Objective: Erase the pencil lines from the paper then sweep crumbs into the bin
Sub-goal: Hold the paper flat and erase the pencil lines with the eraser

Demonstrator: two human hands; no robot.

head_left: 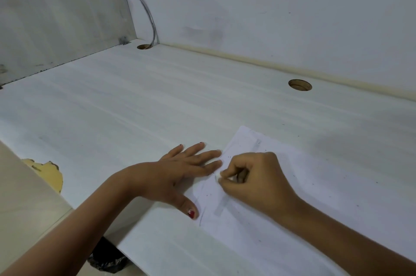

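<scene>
A white sheet of paper (304,185) lies on the white desk (135,107) at the lower right, with faint pencil lines and dark eraser crumbs scattered over it. My left hand (177,174) lies flat with straight fingers, pressing on the paper's left edge. My right hand (254,179) pinches a small white eraser (218,177) against the paper, just right of my left fingertips. A smudged erased strip runs along the sheet under my right hand. A bin with a black liner (108,260) shows below the desk's front edge.
Two round cable holes (300,85) (143,47) sit near the back of the desk, grey cables (146,10) running into the left one. A side panel stands at the left. The desk's laminate is chipped (48,171) at the front left.
</scene>
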